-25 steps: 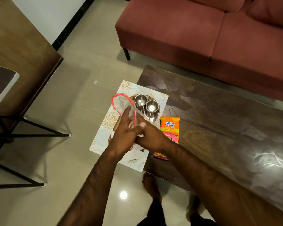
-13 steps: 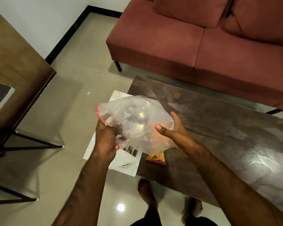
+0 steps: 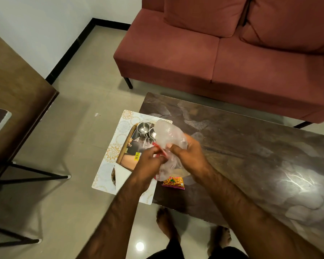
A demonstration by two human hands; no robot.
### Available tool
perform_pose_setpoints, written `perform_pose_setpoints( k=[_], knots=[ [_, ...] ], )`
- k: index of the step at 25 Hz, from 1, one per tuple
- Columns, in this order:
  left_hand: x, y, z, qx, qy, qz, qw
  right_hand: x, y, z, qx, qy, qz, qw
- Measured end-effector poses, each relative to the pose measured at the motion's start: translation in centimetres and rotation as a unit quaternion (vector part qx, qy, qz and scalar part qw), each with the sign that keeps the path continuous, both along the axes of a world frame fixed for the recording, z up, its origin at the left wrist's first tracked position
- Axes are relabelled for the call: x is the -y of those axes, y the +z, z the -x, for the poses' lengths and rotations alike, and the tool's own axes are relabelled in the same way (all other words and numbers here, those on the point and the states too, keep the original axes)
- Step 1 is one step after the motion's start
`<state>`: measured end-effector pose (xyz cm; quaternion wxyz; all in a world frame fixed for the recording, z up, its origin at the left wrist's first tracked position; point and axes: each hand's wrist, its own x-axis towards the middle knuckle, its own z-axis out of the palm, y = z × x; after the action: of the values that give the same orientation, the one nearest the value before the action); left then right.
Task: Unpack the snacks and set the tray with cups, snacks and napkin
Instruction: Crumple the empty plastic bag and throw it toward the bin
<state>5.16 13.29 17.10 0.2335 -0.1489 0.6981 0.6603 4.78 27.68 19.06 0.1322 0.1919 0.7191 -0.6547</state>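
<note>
1. Both hands are gripping a clear plastic bag [image 3: 166,135] with a red edge, held above the near-left corner of the dark coffee table [image 3: 251,156]. The left hand [image 3: 148,163] is pinching the red strip; the right hand [image 3: 190,156] is clutching the crumpled film.
2. The bag and hands are blocking part of the tray [image 3: 127,144], which is lying on a white patterned placemat [image 3: 108,171] hanging over the table's left end.
3. Two steel cups [image 3: 143,127] are standing side by side at the tray's far end, one half hidden behind the bag.
4. An orange snack packet [image 3: 173,182] is lying on the table just under the bag, mostly covered.
5. A red sofa [image 3: 232,58] is standing beyond the table; bare feet are showing on the tiled floor below.
</note>
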Motion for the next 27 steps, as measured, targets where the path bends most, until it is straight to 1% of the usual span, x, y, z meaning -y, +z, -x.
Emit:
perform_pose_setpoints(
  k=[1, 3, 4, 6, 8, 9, 11, 13, 15, 17, 20, 23, 24, 27],
  knots=[
    [0.3, 0.4, 0.0, 0.038, 0.049, -0.051, 0.997, -0.3, 0.0, 0.0, -0.001, -0.006, -0.002, 1.0],
    [1.1, 1.1, 0.0, 0.043, 0.127, -0.116, 0.984, -0.7, 0.5, -0.1, -0.014, 0.004, -0.004, 1.0],
    [1.3, 1.3, 0.0, 0.022, 0.135, -0.135, 0.981, -0.7, 0.7, -0.2, -0.021, 0.019, -0.005, 1.0],
    [0.9, 2.2, 0.2, -0.035, 0.092, -0.162, 0.982, -0.8, 1.1, -0.3, -0.025, 0.042, -0.001, 0.999],
    [0.0, 2.9, 0.2, -0.068, 0.024, -0.161, 0.984, -1.1, 1.4, -0.2, -0.022, 0.051, 0.007, 0.998],
    [-0.5, 3.2, 0.0, -0.067, -0.005, -0.158, 0.985, -1.3, 1.5, -0.1, -0.021, 0.047, 0.006, 0.999],
    [-1.6, 3.1, -0.8, -0.066, -0.026, -0.126, 0.989, -1.6, 1.8, 0.2, -0.026, 0.017, 0.003, 1.0],
    [-3.0, 3.2, -1.5, -0.05, 0.009, -0.095, 0.994, -1.6, 2.0, 0.3, -0.033, -0.033, -0.021, 0.999],
    [-4.4, 3.6, -1.7, -0.043, 0.072, -0.098, 0.992, -1.6, 2.3, 0.0, -0.035, -0.072, -0.027, 0.996],
    [-5.3, 4.0, -1.3, -0.05, 0.105, -0.092, 0.989, -1.8, 2.6, -0.4, -0.036, -0.079, 0.02, 0.996],
    [-6.1, 4.4, -0.2, -0.064, 0.143, -0.076, 0.985, -2.8, 3.3, -1.1, -0.056, -0.044, 0.122, 0.99],
    [-8.1, 4.7, 0.1, -0.078, 0.157, -0.066, 0.982, -4.7, 4.1, -2.1, -0.055, -0.016, 0.154, 0.986],
    [-9.0, 4.7, -0.2, -0.078, 0.151, -0.069, 0.983, -5.4, 4.3, -2.6, -0.056, -0.016, 0.15, 0.987],
    [-12.5, 4.8, -1.1, -0.057, 0.135, -0.094, 0.985, -7.8, 4.5, -4.1, -0.087, -0.052, 0.083, 0.991]
  ],
)
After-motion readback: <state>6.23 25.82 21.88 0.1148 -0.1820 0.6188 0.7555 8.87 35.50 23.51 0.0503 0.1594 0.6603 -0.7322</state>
